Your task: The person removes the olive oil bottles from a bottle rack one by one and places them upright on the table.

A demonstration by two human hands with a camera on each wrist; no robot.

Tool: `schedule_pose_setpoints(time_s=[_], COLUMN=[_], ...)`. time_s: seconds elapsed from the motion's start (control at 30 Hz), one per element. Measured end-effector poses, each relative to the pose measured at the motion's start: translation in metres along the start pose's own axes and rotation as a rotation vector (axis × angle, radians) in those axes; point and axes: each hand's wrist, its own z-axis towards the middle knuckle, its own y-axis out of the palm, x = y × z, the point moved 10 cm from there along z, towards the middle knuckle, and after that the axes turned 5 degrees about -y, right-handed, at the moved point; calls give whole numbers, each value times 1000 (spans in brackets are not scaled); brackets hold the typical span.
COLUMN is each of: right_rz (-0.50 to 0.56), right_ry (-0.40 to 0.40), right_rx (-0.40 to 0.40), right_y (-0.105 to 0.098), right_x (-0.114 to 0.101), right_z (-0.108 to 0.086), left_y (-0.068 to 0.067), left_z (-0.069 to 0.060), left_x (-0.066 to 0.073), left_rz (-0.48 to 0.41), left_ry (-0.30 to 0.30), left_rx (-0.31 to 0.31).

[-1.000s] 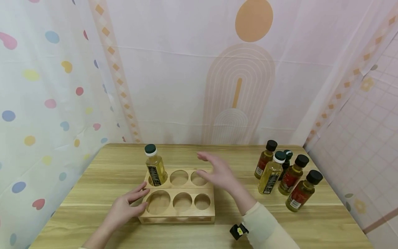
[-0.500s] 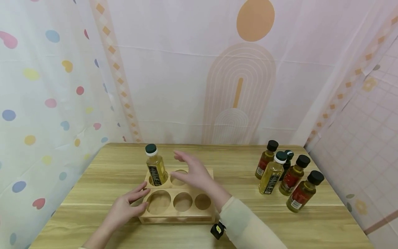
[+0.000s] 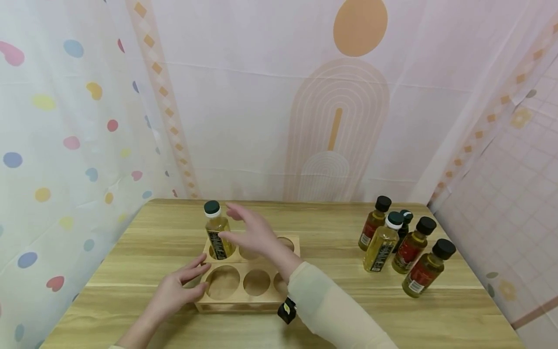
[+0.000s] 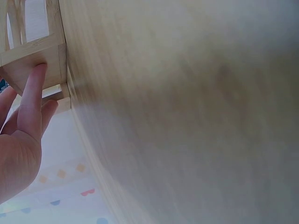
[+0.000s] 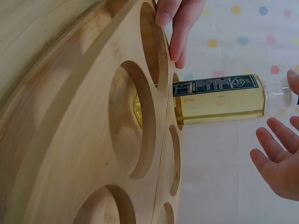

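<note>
A two-tier wooden bottle rack (image 3: 235,305) with round holes stands on the table. In its rear left hole sits an oil bottle (image 5: 219,98) with pale yellow oil, a dark green cap and a black label. My left hand (image 3: 176,287) touches the rack's left end with extended fingers; the left wrist view shows a fingertip pressed on the wooden side (image 4: 53,58). Just right of the bottle, my right hand (image 3: 255,232) is spread, thumb and fingers apart. The right wrist view shows a gap between its lower fingers (image 5: 271,144) and the bottle; thumb contact near the neck is unclear.
On the right of the table (image 3: 331,291) stand several bottles: another green-capped oil bottle (image 3: 380,247), black-capped bottles with red labels, including a front one (image 3: 423,276), and a dark bottle (image 3: 403,228) partly hidden behind. A patterned curtain (image 3: 244,121) hangs behind the table.
My right hand has moved left across the rack, from above its right end to beside the oil bottle. The left hand stays at the rack's left end; the bottle has not visibly moved.
</note>
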Motion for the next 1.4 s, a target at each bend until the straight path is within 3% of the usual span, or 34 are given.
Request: schedule_pose_setpoints(time_s=[0.4,0.7,1.4], right_rz=[84,93,58], right_ry=[43,93,100], right_rx=[34,59,117], right_y=[10,9,4], right_x=[-1,-4,-11], right_z=[16,19,27], left_y=[0,-1,-1], left_z=[0,-1,-2], left_x=[0,2,3], left_rz=[10,19,18], left_ry=[3,9,4], left_rx=[3,9,13])
